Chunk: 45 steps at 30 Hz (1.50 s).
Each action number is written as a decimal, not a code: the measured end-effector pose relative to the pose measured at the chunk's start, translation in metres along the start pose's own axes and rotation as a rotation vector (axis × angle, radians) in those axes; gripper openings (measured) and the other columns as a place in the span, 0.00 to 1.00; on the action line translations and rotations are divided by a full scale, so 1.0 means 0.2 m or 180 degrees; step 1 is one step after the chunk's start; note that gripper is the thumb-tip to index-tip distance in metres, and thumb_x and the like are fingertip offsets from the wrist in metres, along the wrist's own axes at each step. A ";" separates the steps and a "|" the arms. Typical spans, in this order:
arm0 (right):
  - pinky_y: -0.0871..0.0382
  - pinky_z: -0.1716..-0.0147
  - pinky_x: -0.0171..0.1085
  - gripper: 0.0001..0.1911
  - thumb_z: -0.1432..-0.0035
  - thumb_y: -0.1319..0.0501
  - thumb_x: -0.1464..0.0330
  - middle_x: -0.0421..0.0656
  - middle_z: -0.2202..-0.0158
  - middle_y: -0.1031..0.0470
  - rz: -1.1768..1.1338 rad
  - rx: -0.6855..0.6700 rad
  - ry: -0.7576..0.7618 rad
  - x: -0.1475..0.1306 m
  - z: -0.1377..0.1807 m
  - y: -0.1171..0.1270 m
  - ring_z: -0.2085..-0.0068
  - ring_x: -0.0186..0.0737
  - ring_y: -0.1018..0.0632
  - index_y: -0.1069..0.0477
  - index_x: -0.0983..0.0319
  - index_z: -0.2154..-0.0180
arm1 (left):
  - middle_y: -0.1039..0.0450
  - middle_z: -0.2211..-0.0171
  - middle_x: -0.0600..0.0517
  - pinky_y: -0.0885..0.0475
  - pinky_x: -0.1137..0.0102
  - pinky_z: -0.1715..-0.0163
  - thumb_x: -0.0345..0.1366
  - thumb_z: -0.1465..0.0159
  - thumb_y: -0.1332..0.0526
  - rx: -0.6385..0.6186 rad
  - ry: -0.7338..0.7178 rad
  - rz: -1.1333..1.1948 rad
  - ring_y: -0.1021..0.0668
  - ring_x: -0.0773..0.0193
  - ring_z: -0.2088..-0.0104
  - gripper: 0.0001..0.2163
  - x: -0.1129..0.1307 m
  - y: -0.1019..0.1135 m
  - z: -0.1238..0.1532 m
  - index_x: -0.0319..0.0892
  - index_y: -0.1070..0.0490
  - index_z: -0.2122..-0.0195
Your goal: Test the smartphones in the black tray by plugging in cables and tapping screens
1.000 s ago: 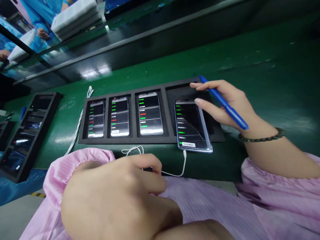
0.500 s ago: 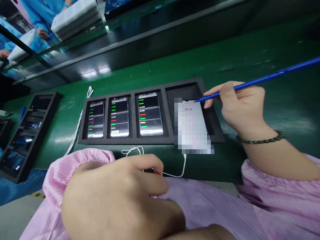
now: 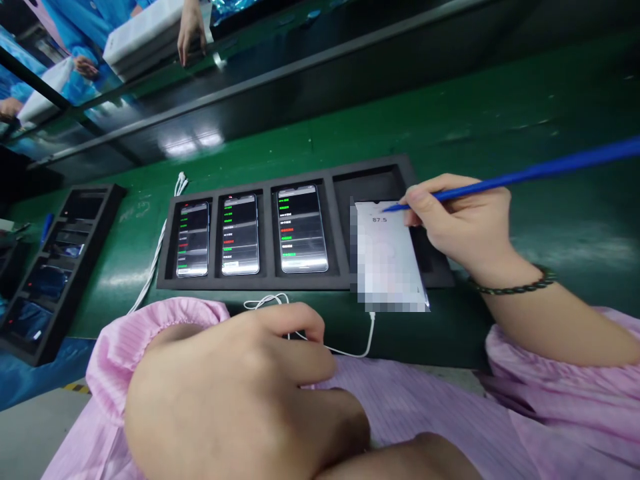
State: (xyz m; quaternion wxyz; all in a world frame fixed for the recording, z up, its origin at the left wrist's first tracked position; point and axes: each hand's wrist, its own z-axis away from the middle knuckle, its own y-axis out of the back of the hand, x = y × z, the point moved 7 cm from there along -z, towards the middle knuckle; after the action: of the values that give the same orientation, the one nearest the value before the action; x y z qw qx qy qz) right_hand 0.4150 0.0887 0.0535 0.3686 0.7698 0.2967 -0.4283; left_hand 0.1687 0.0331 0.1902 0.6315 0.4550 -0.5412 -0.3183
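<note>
My right hand (image 3: 463,223) is closed around a blue pen (image 3: 525,175), its tip resting at the top of a bright white phone screen (image 3: 387,257) in the rightmost slot of a black foam tray (image 3: 300,283). Three more phones (image 3: 240,233) lie in the tray's other slots, showing green and red lines. My left hand (image 3: 235,387) rests curled near my lap and pinches a white cable (image 3: 345,348) that runs to the lit phone's lower end.
A second black tray (image 3: 55,260) with phones lies on the green bench at the left. More white cables (image 3: 155,257) trail beside the main tray. Another person's hand (image 3: 190,27) touches white boxes at the back left.
The phone's screen went from a dark list to white. My right hand turned the pen tip onto the screen and came down closer to the phone. Another person's hand appeared at the back.
</note>
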 end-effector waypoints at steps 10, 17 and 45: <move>0.40 0.44 0.62 0.24 0.42 0.38 0.47 0.49 0.37 0.29 0.1267 -0.1459 0.0758 0.01 0.05 -0.07 0.41 0.62 0.27 0.33 0.52 0.50 | 0.31 0.78 0.55 0.23 0.69 0.65 0.32 0.31 0.43 0.0066 0.0208 -0.0196 0.25 0.63 0.71 0.11 -0.02 -0.02 0.03 0.51 0.21 0.58; 0.40 0.44 0.64 0.30 0.46 0.40 0.37 0.41 0.35 0.31 0.1508 -0.1716 0.0830 0.07 0.06 -0.06 0.37 0.65 0.31 0.35 0.48 0.49 | 0.33 0.80 0.54 0.23 0.69 0.69 0.33 0.30 0.45 0.0288 0.0349 -0.0245 0.23 0.62 0.72 0.13 0.01 -0.03 0.03 0.50 0.19 0.58; 0.38 0.87 0.31 0.22 0.34 0.38 0.61 0.33 0.87 0.38 -0.0428 0.0723 0.0537 -0.11 0.48 0.13 0.87 0.31 0.34 0.41 0.59 0.78 | 0.28 0.80 0.57 0.25 0.68 0.64 0.23 0.33 0.45 0.0045 -0.0368 -0.0197 0.26 0.67 0.77 0.12 -0.01 0.04 -0.07 0.42 0.24 0.58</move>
State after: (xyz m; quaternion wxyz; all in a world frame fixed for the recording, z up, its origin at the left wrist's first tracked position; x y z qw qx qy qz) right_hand 0.3830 -0.0075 0.0469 0.2235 0.8182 0.3271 -0.4166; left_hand 0.1818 0.0414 0.1960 0.5859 0.4568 -0.5647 -0.3595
